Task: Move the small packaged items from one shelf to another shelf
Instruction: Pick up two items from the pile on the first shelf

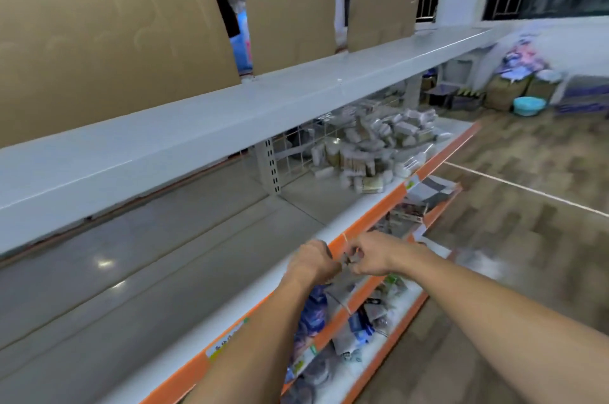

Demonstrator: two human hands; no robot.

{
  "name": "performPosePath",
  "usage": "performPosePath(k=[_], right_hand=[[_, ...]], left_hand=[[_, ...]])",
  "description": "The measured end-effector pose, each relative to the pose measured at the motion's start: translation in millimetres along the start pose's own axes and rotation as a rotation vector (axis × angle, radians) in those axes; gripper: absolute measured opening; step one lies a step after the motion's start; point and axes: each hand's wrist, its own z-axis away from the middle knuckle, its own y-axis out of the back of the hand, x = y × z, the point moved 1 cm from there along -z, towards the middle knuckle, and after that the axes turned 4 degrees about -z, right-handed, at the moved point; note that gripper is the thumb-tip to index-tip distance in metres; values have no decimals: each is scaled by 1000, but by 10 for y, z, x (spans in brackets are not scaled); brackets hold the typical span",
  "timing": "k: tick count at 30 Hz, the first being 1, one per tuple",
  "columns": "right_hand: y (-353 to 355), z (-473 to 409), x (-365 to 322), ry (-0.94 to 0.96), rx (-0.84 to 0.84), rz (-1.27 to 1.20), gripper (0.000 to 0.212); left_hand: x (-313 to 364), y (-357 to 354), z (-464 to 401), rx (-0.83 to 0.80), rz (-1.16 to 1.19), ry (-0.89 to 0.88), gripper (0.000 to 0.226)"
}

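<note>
While both hands meet at the orange front edge (pixel 369 215) of the middle shelf (pixel 197 255), low and centre in the frame, I see the left hand (pixel 313 263) and the right hand (pixel 375 255) with fingers curled around one small dark packet (pixel 349 259) pinched between them. It hangs just over the shelf lip, above the lower shelf (pixel 389 337) crowded with mixed packets (pixel 359 327). A heap of pale wrapped packs (pixel 372 146) sits further along the middle shelf, right of centre.

I judge the risk to be a drop: the pinch looks shallow, and if either hand lets go early the packet could fall among the stock below or catch on the lip.

Blur hides the packet's shape, so I cannot tell its long axis or which way it points.
</note>
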Motion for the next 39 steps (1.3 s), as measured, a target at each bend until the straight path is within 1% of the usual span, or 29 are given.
performPosePath(k=[4, 7, 8, 10, 12, 14, 17, 20, 24, 27, 30, 35, 36, 39], right_hand=[[116, 32, 381, -73, 18, -35, 43], [190, -4, 654, -128, 33, -57, 46], [216, -23, 748, -150, 34, -69, 47], [300, -71, 939, -192, 41, -70, 48], [430, -149, 1122, -217, 69, -41, 44], [580, -260, 1294, -246, 105, -35, 37], [789, -443, 1517, -293, 137, -39, 34], [983, -639, 1712, -326, 177, -31, 33], [1184, -877, 1899, -352, 231, -47, 19], [1331, -1017, 2001, -357, 288, -87, 29], [1459, -1147, 2121, -384, 269, -91, 36], [1644, -1417, 2514, -385, 295, -138, 37], [1676, -1485, 2604, -380, 297, -140, 37], [1775, -1722, 2852, -330, 304, -70, 39]], left_hand=[[376, -122, -236, -40, -39, -90, 20], [626, -162, -461, -62, -64, -151, 34], [711, -167, -540, -68, -74, -169, 33], [892, -161, -721, -84, -76, -200, 24], [1078, -131, -920, -93, -61, -229, 16], [1259, -97, -1144, -95, -61, -272, 16], [1505, -40, -1484, -101, -42, -303, 20], [1699, 21, -1819, -66, -36, -327, 27], [1888, 122, -2222, -40, -37, -371, 28], [2013, 178, -2445, -30, -60, -394, 29], [2149, 194, -2660, -36, -40, -404, 31], [2404, 129, -3023, -44, -30, -401, 20], [2439, 95, -3097, -44, -27, -393, 21], [2530, -18, -3321, -27, -57, -360, 34]])
